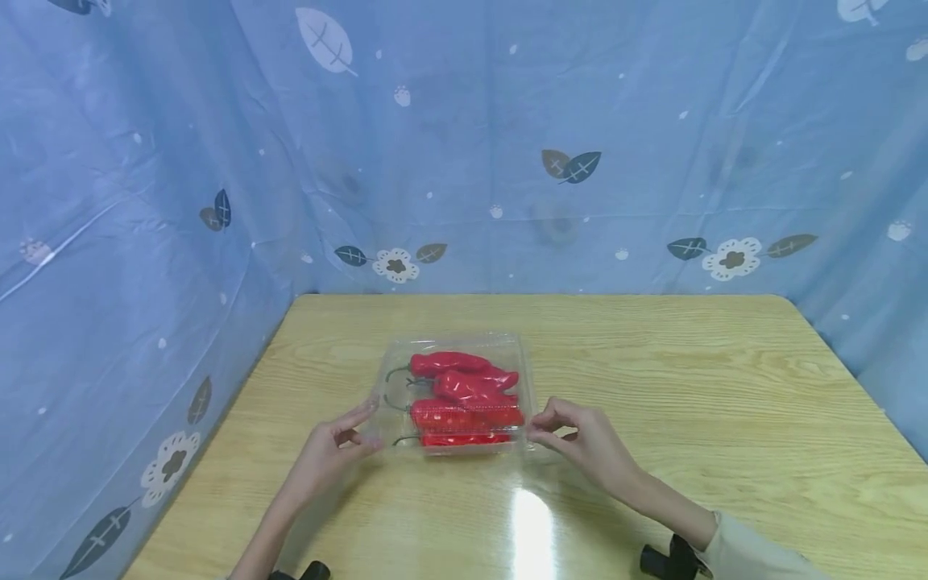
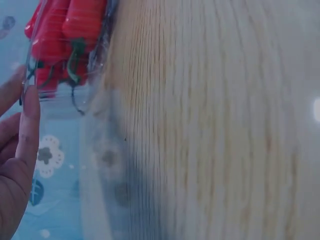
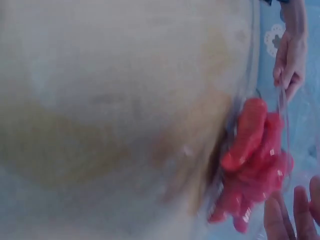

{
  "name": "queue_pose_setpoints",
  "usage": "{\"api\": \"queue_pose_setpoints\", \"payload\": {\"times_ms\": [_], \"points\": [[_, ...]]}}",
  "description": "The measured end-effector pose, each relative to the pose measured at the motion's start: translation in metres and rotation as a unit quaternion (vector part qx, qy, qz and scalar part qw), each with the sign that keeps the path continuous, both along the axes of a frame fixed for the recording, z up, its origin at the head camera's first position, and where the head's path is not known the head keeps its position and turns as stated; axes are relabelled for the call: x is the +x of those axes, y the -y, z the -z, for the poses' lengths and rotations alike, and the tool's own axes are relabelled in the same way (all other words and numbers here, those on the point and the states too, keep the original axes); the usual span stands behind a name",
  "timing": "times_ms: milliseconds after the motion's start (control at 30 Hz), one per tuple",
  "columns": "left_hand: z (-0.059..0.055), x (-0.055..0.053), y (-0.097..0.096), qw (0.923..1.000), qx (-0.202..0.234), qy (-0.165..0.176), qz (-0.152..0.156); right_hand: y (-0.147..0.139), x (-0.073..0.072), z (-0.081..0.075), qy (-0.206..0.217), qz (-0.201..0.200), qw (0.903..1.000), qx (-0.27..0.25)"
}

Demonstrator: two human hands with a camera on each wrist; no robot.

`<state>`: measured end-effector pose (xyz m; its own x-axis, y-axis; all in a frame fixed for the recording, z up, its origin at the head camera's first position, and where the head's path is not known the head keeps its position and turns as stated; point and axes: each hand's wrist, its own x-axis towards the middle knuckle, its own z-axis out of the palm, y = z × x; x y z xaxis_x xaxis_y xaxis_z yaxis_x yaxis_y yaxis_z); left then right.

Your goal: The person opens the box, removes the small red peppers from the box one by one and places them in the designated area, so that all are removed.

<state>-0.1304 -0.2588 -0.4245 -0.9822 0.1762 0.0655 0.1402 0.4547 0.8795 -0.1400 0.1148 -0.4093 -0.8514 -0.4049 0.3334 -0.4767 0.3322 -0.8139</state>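
Observation:
A clear plastic clamshell box (image 1: 397, 348) sits at the middle of the table, with several red peppers (image 1: 467, 388) on green stems inside it. At its left side, my left hand (image 1: 332, 451) pinches the rim between thumb and fingers; the left wrist view shows the fingers (image 2: 30, 120) right at the plastic edge. My right hand (image 1: 593, 447) pinches the box's near right corner with thumb and forefinger. In the right wrist view the peppers (image 3: 260, 160) show through the plastic, with the right fingers (image 3: 274, 217) beside its edge.
The box and hands are over a light wood-grain table (image 1: 689, 379). A blue curtain (image 1: 464, 121) printed with leaves and flowers hangs behind it and along both sides. Bright glare (image 1: 532, 532) lies on the tabletop in front of the box.

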Motion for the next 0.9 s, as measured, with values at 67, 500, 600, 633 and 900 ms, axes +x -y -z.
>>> {"api": "queue_pose_setpoints", "payload": {"times_ms": [67, 500, 600, 633, 900], "points": [[-0.001, 0.001, -0.001, 1.0000, 0.000, 0.003, -0.001, -0.002, -0.006, -0.006, -0.033, -0.003, 0.9994, 0.006], [-0.005, 0.003, -0.001, 0.9983, -0.040, 0.032, -0.026, 0.018, -0.122, -0.089, -0.226, 0.047, 0.9719, 0.048], [-0.006, 0.010, -0.002, 0.9979, -0.046, 0.033, -0.032, 0.028, -0.161, -0.097, -0.180, 0.061, 0.9797, 0.064], [-0.006, 0.012, -0.003, 0.9977, -0.049, 0.033, -0.035, 0.031, -0.172, -0.098, -0.157, 0.066, 0.9831, 0.066], [-0.014, 0.032, -0.008, 0.9954, -0.065, 0.045, -0.054, 0.042, -0.230, -0.062, -0.015, 0.087, 0.9952, 0.041]]}}
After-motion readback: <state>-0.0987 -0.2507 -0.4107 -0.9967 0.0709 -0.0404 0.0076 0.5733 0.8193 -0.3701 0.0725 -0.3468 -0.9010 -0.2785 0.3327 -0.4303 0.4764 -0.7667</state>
